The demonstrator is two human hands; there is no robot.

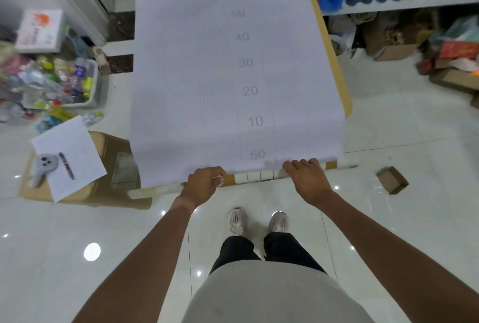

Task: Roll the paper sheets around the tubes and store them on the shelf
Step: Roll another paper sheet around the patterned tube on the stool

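Note:
A large white paper sheet [233, 76] printed with a faint grid and grey numbers covers a tan-edged table [335, 69], and its near edge hangs over the front. My left hand [204, 184] grips that near edge left of the middle, fingers curled, with a thin pale band at the fingertips. My right hand [307, 180] grips the same edge further right, fingers curled over the paper. No tube is visible. The shelf [404, 2] runs along the back right and is packed with goods.
A cardboard box [85, 188] at my left carries a small sheet [75, 151], a pen and a grey tool. A bin of bottles [64, 84] stands behind it. Boxes lie under the shelf, and a small brown box [392, 180] sits on the glossy tiled floor.

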